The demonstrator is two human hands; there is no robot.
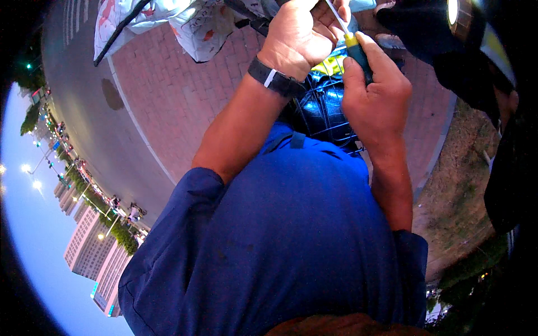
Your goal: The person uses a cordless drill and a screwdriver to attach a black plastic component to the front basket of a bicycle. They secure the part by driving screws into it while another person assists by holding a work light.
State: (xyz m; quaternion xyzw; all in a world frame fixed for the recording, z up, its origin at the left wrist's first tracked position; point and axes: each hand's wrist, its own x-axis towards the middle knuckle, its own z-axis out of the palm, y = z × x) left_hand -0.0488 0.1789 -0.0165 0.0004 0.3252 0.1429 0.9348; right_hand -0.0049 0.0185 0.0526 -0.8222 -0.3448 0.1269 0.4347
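Observation:
My right hand point(376, 92) is closed round the green and yellow handle of a screwdriver point(358, 53), its thin shaft pointing up and to the left. Facing it, my left hand point(298, 36) is turned palm up with the fingers curled in beside the shaft. Whatever those fingers pinch is too small to make out, and the upper edge cuts off part of the hand. A dark band with a pale stripe point(274, 80) circles my left wrist. Under both hands sits a wire basket point(325, 106) holding something black and shiny and a bright yellow item point(329, 66).
A white patterned cover point(202, 33) and a black bar point(120, 32) are at the upper left. A person in dark clothes point(434, 39) stands close at the right, near a bright lamp point(453, 11). Red brick paving point(168, 95) borders a road point(92, 123) and dry ground point(459, 185).

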